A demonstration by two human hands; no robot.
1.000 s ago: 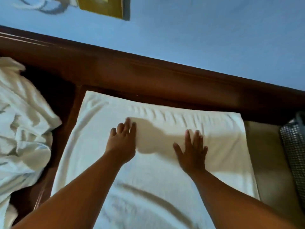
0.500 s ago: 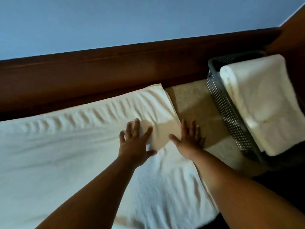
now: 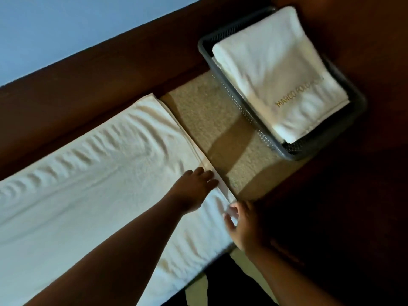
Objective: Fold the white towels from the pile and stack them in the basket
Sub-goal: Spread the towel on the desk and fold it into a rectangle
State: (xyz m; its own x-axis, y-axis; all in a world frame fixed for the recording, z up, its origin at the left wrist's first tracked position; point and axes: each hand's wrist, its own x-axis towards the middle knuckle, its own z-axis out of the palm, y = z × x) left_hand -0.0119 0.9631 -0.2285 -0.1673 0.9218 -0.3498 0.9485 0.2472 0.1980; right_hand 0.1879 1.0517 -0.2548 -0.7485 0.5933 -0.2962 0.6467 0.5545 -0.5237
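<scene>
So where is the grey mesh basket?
Grey mesh basket: upper right of the head view, holding a folded white towel, right of the spread towel.

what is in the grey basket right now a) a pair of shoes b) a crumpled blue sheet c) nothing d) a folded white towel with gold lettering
d: a folded white towel with gold lettering on it lies in the grey mesh basket, standing above its rim.

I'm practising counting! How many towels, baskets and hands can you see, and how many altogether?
White towels: 2, the spread towel and the folded towel
Grey basket: 1
Hands: 2, left hand and right hand
Total: 5
</scene>
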